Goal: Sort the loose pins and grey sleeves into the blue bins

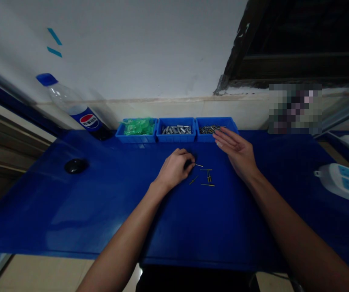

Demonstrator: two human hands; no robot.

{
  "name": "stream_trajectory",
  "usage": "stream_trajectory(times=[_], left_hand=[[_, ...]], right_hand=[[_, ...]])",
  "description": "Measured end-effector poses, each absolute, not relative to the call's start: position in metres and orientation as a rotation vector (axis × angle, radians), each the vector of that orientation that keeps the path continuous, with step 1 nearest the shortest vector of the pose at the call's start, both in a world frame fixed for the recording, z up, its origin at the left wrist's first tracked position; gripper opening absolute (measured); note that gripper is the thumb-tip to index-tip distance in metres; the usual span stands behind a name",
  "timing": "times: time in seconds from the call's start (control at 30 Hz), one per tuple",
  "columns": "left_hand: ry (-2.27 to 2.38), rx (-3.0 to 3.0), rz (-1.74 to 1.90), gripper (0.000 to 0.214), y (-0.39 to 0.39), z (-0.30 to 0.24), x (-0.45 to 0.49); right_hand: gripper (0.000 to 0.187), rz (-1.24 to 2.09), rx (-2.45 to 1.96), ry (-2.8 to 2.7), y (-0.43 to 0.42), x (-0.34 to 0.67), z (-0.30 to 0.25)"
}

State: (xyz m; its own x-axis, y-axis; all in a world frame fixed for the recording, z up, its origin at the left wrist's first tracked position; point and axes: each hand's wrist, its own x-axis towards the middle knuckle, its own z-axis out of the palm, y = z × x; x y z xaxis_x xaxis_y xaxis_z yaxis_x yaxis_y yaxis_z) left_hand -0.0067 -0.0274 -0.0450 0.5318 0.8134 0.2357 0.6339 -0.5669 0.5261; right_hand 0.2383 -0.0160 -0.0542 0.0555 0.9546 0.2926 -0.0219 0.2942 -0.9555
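My left hand (176, 166) rests on the blue table mat (101, 202), its fingers curled in a pinch around a small dark part with a thin pin sticking out to the right. Several small yellow-and-dark pins (206, 176) lie loose on the mat just right of that hand. My right hand (236, 150) hovers open, palm turned left, fingers stretched toward the right-hand blue bin (217, 121) of thin dark pins.
Three blue bins stand at the back: the left one (136, 127) holds green pieces, the middle one (176, 129) grey metal sleeves. A Pepsi bottle (77, 109) leans at the back left. A black puck (75, 165) lies left. A white power strip (344, 180) sits right.
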Motion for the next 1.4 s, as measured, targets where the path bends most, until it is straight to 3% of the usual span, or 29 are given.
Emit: stream_trajectory(times=[0.3, 0.47, 0.73, 1.17, 1.4], left_hand=[[1.177, 2.441, 0.585, 0.013, -0.027, -0.042, -0.003], [1.114, 2.215, 0.892, 0.008, -0.028, -0.041, 0.001], [1.041, 1.794, 1.282, 0.016, -0.033, -0.035, 0.011], [1.034, 1.752, 1.340, 0.014, -0.036, -0.034, 0.014], [1.060, 1.855, 1.295, 0.018, -0.036, -0.036, 0.014]], right_hand=[[0.044, 1.049, -1.016, -1.248, -0.019, 0.237, -0.051], [0.040, 1.044, -1.114, -1.283, -0.019, 0.234, -0.048], [0.031, 1.153, -1.159, -1.385, -0.021, 0.232, -0.046], [0.026, 1.471, -1.023, -1.178, -0.026, 0.229, -0.045], [0.028, 1.442, -1.031, -1.233, -0.026, 0.232, -0.044]])
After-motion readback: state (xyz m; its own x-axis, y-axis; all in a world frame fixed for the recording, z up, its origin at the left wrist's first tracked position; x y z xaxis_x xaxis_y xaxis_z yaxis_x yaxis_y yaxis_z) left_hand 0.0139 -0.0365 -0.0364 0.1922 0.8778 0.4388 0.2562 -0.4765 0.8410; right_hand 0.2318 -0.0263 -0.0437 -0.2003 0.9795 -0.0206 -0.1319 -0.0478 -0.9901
